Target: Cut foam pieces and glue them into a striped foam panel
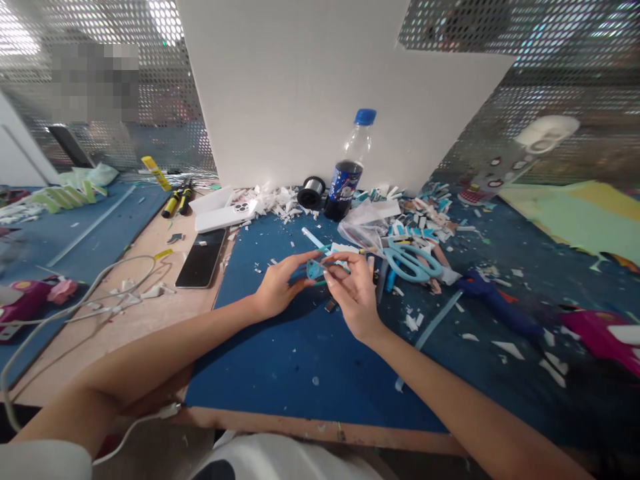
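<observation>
Over the blue mat (280, 373), my left hand (281, 285) curls its fingers and thumb around a small light-blue piece (315, 269), whose kind I cannot make out. From the other side my right hand (354, 293) pinches at the same piece, its thumb and fingertips close together; anything thin between them is too small to name. Just beyond the hands lie a pale stick (314, 239) and a clear plastic bag (361, 229). Scissors with light-blue handles (413, 262) rest right of my right hand.
A cola bottle (345, 180) stands at the back beside a wire spool (311, 193). White and blue scraps (425, 213) are heaped along the panel. Phones (201, 259) and pliers (179, 199) lie left; glue guns (500, 310) lie right. A cable (95, 293) crosses the left side.
</observation>
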`<state>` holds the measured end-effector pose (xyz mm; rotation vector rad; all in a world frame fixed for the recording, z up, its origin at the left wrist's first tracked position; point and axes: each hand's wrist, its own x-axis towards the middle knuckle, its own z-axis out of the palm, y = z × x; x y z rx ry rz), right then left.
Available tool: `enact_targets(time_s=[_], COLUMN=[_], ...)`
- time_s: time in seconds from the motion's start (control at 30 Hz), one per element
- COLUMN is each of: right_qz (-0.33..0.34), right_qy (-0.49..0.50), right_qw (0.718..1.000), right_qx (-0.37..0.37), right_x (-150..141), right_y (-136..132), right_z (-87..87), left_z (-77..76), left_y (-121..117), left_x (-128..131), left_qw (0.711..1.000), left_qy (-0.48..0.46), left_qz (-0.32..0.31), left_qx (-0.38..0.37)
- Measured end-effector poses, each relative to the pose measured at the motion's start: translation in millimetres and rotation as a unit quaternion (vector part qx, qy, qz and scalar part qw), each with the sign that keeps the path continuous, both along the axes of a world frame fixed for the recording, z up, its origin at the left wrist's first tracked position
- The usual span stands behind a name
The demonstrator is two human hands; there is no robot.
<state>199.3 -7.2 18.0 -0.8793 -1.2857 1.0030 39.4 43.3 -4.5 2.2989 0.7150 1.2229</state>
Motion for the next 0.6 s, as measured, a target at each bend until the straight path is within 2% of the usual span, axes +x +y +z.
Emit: enact_targets(time_s=[0.2,0.37,0.5,0.6], right_qz=[0.009,-0.052,-0.104,-0.125], right_qy=[0.0,-0.007,-0.008,-0.014], right_qw=[1.0,0.998,0.992,0.988], right_qx=[-0.003,-0.042,-0.074,-0.09], right_x=[0.5,3.7,11.1,15.1], right_y=[0.5,6.2,15.0,18.5], right_z=[-3.4,-9.6,-19.0,-23.2], left_z=[-0.5,0.3,-1.1,-1.2], left_y=[3.3,27.9,48.1,51.5], left_x=[-0.2,-11.0,-23.6,-28.0], left_qw=[1.0,0.997,0.993,0.989], left_qy=[0.023,0.071,0.099,0.101], left_qz=[0.003,0.011,0.055,0.108], left_qx=[0.011,0.031,0.032,0.028])
